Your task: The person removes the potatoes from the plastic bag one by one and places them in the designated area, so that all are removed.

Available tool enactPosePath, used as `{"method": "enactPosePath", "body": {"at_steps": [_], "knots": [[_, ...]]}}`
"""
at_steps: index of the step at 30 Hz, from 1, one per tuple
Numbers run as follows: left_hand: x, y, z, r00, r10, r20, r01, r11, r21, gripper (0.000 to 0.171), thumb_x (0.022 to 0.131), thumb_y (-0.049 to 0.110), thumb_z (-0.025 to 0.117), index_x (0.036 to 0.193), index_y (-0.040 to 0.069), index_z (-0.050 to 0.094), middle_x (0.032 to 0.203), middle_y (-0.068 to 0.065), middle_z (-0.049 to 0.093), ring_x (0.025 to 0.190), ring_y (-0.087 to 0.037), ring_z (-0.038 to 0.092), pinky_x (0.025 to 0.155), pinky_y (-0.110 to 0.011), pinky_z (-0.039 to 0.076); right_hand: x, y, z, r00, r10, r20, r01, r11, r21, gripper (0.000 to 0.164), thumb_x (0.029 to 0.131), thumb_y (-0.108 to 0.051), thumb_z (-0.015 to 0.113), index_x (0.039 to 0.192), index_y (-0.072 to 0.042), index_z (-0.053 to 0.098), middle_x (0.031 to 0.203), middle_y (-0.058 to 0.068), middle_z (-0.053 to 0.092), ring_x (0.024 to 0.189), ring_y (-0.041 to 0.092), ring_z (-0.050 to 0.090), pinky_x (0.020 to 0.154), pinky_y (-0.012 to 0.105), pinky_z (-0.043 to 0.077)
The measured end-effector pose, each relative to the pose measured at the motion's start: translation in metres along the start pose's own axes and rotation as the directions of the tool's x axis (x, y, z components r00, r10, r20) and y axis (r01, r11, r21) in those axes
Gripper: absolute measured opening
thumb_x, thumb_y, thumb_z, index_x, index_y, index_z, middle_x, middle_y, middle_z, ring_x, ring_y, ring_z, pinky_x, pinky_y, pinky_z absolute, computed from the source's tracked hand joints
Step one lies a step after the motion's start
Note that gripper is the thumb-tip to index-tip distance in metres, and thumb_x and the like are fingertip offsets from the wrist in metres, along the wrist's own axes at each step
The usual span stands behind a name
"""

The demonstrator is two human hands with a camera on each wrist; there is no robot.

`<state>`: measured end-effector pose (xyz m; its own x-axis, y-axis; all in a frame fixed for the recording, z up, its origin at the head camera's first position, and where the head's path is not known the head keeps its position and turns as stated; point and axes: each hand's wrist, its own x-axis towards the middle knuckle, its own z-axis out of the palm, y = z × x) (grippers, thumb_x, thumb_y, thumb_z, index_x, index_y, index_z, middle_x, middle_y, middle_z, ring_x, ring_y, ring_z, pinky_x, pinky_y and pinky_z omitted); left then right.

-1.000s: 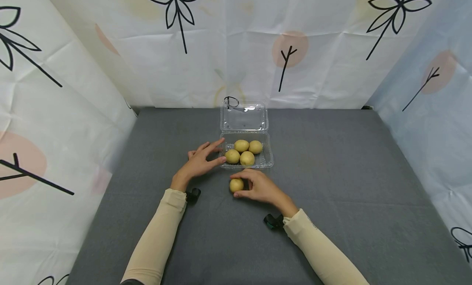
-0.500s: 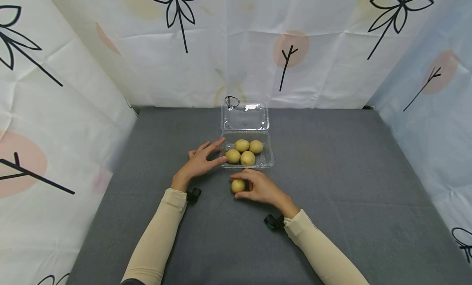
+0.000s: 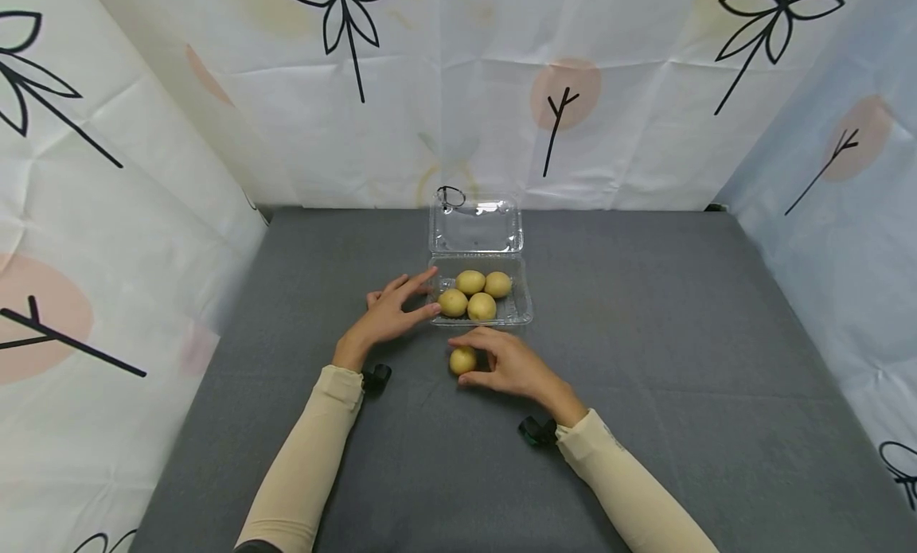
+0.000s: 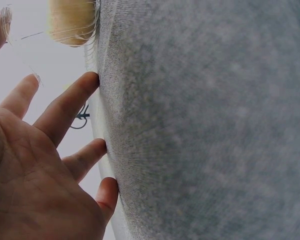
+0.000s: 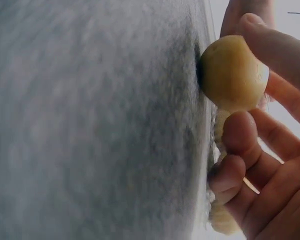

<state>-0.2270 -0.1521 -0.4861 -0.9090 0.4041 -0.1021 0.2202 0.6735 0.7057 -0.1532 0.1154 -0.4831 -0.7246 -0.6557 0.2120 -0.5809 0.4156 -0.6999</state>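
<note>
Right hand [image 3: 513, 366], edged rightward, cups one fruit [image 3: 462, 360]; spread left hand [image 3: 387, 317] touches one box [image 3: 520, 305] of four.

Cream sleeves [image 3: 308, 457], small black wrist cameras [image 3: 376, 379]

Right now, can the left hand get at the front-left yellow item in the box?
Probably yes: the left hand is at the left side of the clear box, its lid is open, and nothing covers the front-left yellow item.
</note>
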Motion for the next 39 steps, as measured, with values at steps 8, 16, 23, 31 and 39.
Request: {"method": "enactPosePath", "body": {"at_steps": [8,16,23,31,39], "knots": [[0.001,0.000,0.000,1.000,0.005,-0.005,-0.005,1.000,0.004,0.073,0.098,0.062,0.057,0.160,0.047,0.022,0.153,-0.001,0.054,0.159,-0.036,0.012,0.109,-0.063,0.011,-0.003,0.001,-0.010,0.991,-0.068,-0.119,0.072,0.997,0.031,0.049,0.084,-0.017,0.085,0.129,-0.006,0.070,0.114,0.011,0.074,0.055,-0.002,0.042,0.053,0.019,0.042],[0.001,-0.001,0.001,1.000,0.002,-0.002,-0.002,1.000,-0.005,0.075,0.097,0.063,0.057,0.160,0.048,0.021,0.153,0.000,0.054,0.159,-0.034,0.011,0.110,-0.062,0.009,0.000,0.006,-0.022,0.946,-0.103,-0.308,0.119,0.992,0.033,0.040,0.080,-0.007,0.087,0.118,-0.005,0.075,0.093,0.011,0.073,0.050,0.001,0.037,0.048,0.020,0.036],[0.000,-0.001,0.001,1.000,-0.002,-0.005,0.002,1.000,-0.009,0.073,0.097,0.063,0.057,0.160,0.050,0.022,0.153,0.001,0.055,0.159,-0.033,0.011,0.108,-0.060,0.012,0.004,0.009,-0.031,0.909,-0.049,-0.415,0.023,0.997,-0.067,0.039,0.078,-0.011,0.089,0.113,-0.003,0.076,0.099,0.013,0.075,0.069,0.020,0.057,0.070,0.034,0.044],[0.000,-0.003,0.001,1.000,-0.004,0.000,0.004,1.000,-0.016,0.073,0.097,0.062,0.058,0.159,0.051,0.021,0.154,0.002,0.053,0.160,-0.032,0.010,0.108,-0.060,0.010,0.013,0.019,-0.033,0.883,0.045,-0.468,-0.124,0.982,-0.140,0.038,0.078,-0.021,0.090,0.111,-0.006,0.077,0.106,0.009,0.077,0.096,0.028,0.060,0.086,0.044,0.028],[0.000,-0.001,0.001,1.000,0.004,-0.008,-0.004,1.000,-0.020,0.074,0.097,0.062,0.059,0.160,0.049,0.022,0.153,0.001,0.055,0.160,-0.032,0.011,0.106,-0.058,0.011,0.024,0.024,-0.032,0.907,0.182,-0.379,-0.268,0.945,-0.188,0.037,0.085,-0.033,0.084,0.115,-0.013,0.076,0.107,0.006,0.077,0.100,0.028,0.059,0.093,0.051,0.028]]}}
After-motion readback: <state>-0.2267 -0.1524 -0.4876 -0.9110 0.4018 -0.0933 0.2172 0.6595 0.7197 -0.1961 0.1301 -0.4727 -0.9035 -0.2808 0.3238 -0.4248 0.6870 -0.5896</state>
